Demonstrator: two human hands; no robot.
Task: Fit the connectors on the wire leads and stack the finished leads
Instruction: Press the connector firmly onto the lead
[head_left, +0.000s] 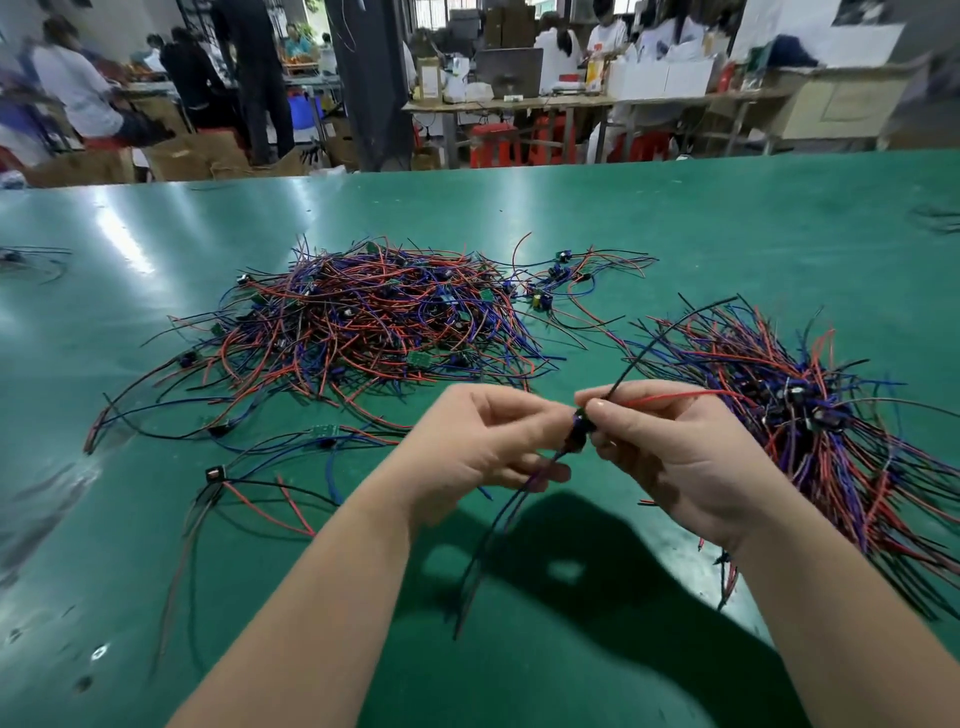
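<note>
Nearest, over the bare green table (519, 670), the lead (488, 540) in hand lets its blue and black tails droop toward the near edge. They are thin and limp, should weigh next to nothing, and will flop wherever they are let go. Just beyond, both hands meet at the small dark connector (579, 434), held clear of the table. The left hand (488, 447) has its fingers curled, with thumb and forefinger pinching the connector's body from the left. The right hand (675, 457) pinches the lead between thumb and fingertip at the connector's top, where a black wire (654, 340) and a red wire (675, 397) come out. The connector looks hard and probably slick under bare fingers, so the firm grip belongs on its body. Each wire is best taken close to its end, where it is least likely to buckle. The joints are likely the weak spot, so no tugging. The lead's long axis runs from near left to far right: tails near, connector in the middle, black wire rising far right, red wire running right almost level. To the right lies a pile (810, 415) whose wires lie roughly one way — likely the finished stack. Farther off, in the middle, a tangled heap (374, 317) sprawls, with loose leads (218, 475) at its near left. Past the table's far edge sit blurred people at benches.
</note>
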